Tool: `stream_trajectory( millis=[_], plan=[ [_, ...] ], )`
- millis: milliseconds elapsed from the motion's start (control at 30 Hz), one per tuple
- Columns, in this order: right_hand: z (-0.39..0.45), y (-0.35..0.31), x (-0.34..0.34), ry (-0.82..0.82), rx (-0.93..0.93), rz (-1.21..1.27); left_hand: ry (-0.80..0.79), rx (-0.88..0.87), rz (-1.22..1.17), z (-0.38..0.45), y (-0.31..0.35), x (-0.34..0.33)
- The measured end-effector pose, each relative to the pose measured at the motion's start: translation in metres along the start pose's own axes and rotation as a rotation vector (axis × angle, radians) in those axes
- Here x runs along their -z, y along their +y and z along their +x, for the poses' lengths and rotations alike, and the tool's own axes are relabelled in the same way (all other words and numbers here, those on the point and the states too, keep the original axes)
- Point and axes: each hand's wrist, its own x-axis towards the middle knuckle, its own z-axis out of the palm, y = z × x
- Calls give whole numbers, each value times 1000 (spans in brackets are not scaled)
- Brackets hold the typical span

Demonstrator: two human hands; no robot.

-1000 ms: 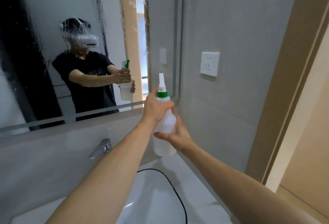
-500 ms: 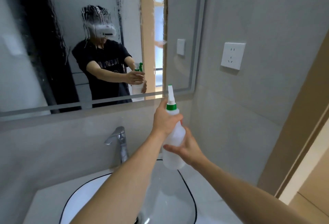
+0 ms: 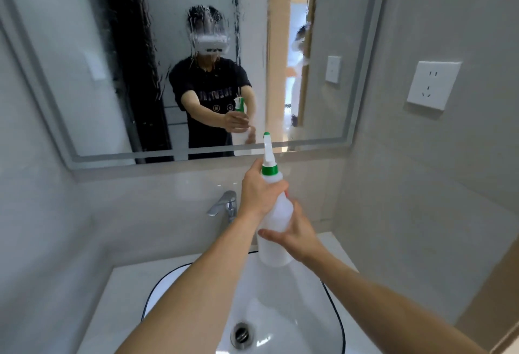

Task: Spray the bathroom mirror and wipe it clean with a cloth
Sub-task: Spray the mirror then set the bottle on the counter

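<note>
I hold a white spray bottle [image 3: 276, 221] with a green collar and green nozzle tip upright over the basin, its nozzle aimed at the mirror [image 3: 84, 44]. My left hand [image 3: 257, 193] is wrapped around the bottle's neck at the trigger. Lower down, my right hand [image 3: 295, 233] cups the bottle's body from the right. The mirror's upper middle carries wet streaks and running droplets. Its glass reflects me holding the bottle. No cloth is in view.
A white basin [image 3: 334, 314] with a dark rim and a metal drain [image 3: 241, 335] lies below my arms. A chrome tap [image 3: 224, 204] stands at the back. A white wall socket [image 3: 432, 85] is on the right wall. A wooden door frame [image 3: 494, 292] is at far right.
My view has swung left and down, bringing the basin and the tap into sight. Both hands stay on the bottle, which now sits lower against the mirror's bottom edge.
</note>
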Motion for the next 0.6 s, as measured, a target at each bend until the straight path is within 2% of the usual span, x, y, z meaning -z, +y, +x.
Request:
stream_trajectory(
  millis=[233,600],
  plan=[
    [20,-34,-44,-93,75,-29,117,-49,-1,7,9,60],
    [21,-42,-114,-263,129,30,237,61,93,-4,-6,134]
  ],
)
